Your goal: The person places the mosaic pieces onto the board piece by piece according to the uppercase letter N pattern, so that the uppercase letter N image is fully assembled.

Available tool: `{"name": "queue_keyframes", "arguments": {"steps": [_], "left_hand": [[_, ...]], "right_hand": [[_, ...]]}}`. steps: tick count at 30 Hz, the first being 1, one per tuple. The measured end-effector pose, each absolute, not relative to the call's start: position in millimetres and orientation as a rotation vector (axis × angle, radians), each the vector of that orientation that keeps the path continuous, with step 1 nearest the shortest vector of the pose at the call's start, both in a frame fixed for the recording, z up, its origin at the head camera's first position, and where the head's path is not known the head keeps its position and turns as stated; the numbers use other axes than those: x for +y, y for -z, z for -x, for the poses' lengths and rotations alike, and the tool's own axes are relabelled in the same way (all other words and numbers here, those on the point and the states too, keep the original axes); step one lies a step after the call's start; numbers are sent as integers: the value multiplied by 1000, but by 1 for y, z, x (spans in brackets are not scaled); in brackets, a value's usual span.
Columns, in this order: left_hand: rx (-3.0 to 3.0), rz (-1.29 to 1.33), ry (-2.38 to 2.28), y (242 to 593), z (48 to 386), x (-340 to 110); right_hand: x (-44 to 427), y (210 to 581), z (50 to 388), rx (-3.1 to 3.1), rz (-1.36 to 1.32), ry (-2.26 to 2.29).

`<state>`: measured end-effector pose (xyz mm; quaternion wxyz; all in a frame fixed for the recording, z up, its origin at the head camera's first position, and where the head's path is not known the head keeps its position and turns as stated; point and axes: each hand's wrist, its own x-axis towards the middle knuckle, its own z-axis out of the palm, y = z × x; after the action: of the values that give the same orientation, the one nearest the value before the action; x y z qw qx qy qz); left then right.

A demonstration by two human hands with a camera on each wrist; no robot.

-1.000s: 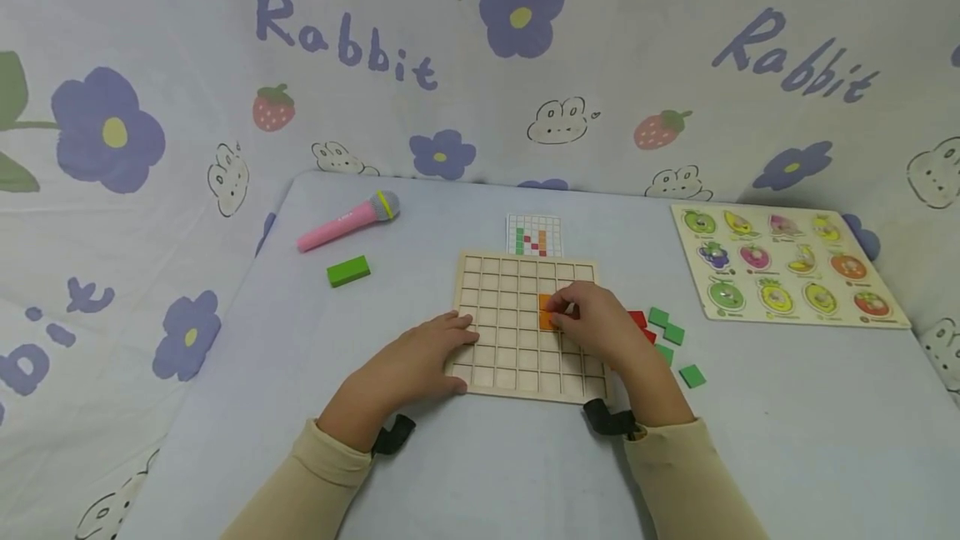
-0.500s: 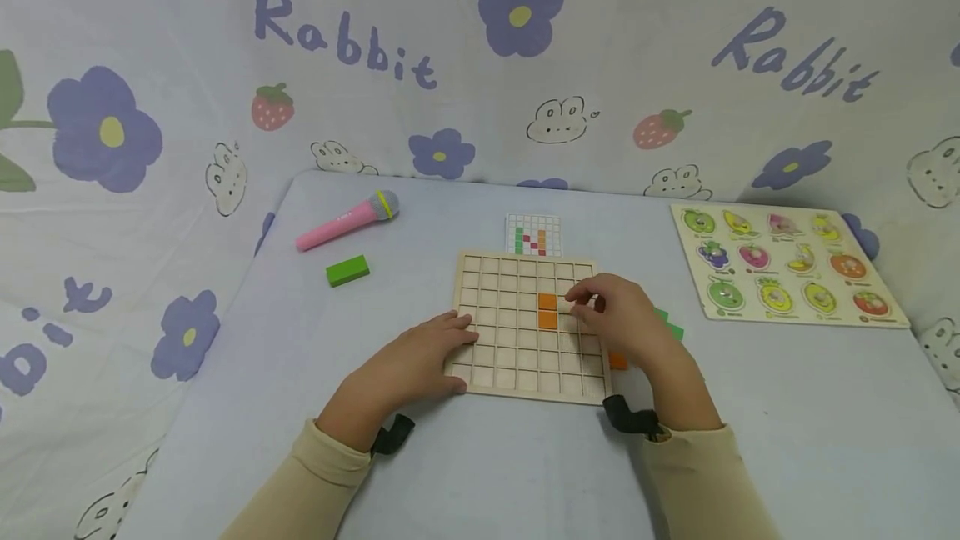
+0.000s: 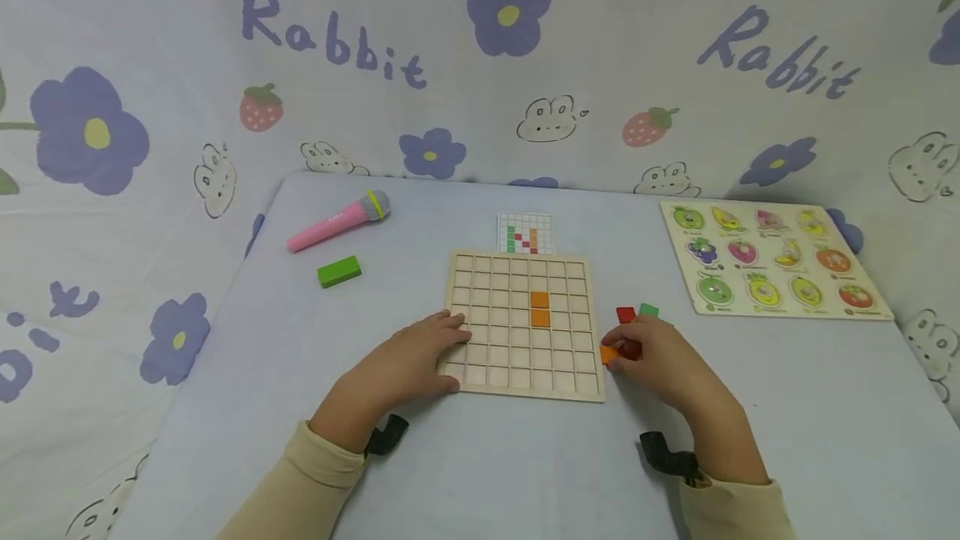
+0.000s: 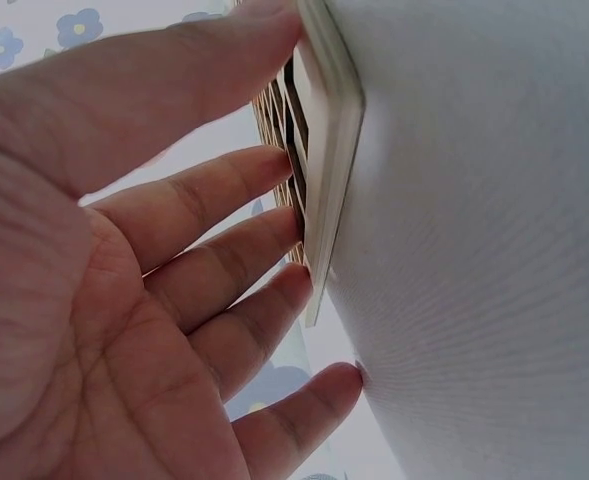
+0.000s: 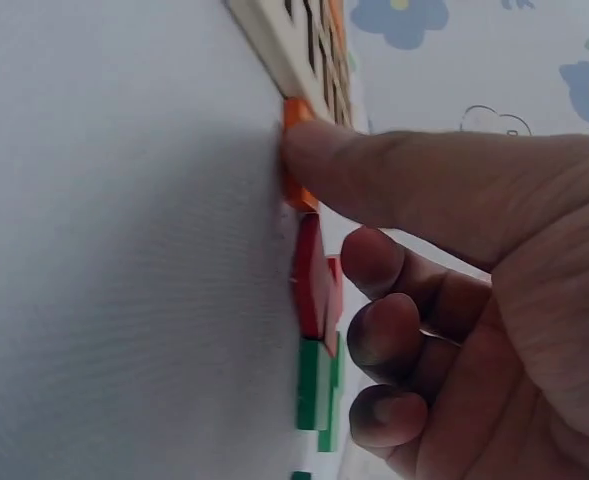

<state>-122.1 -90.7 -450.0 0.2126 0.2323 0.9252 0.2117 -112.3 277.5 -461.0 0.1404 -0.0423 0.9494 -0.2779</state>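
Observation:
A wooden grid board (image 3: 498, 354) lies on the table with two orange tiles (image 3: 539, 300) one above the other in its cells. My left hand (image 3: 401, 365) rests on the board's left edge, fingers spread; in the left wrist view the thumb and fingertips touch the board's rim (image 4: 334, 130). Beyond the board's right edge, my right hand (image 3: 660, 361) has thumb and forefinger at a loose orange tile (image 3: 608, 354). The right wrist view shows the thumb on that orange tile (image 5: 296, 185), with red tiles (image 5: 312, 280) and green tiles (image 5: 314, 385) beside it.
A printed pattern card (image 3: 525, 233) lies behind the board. At the back left are a pink toy microphone (image 3: 330, 227) and a green block (image 3: 339, 272). A fruit puzzle board (image 3: 776, 261) lies at the right. Patterned cloth hangs behind the table.
My right hand has moved from the placed orange tiles rightward and down to the loose tiles beside the board. My left hand has stayed on the board's edge. The view has shifted slightly.

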Motion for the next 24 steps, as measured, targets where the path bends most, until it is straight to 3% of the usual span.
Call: {"name": "queue_keyframes", "arguments": {"steps": [16,24], "left_hand": [[2572,-644,-598,451,120,-92],[2570,-647,-608,450,121,-92]], "right_hand": [[265,463,113,2900,71,822],[233,449,128,2866,85,943]]}}
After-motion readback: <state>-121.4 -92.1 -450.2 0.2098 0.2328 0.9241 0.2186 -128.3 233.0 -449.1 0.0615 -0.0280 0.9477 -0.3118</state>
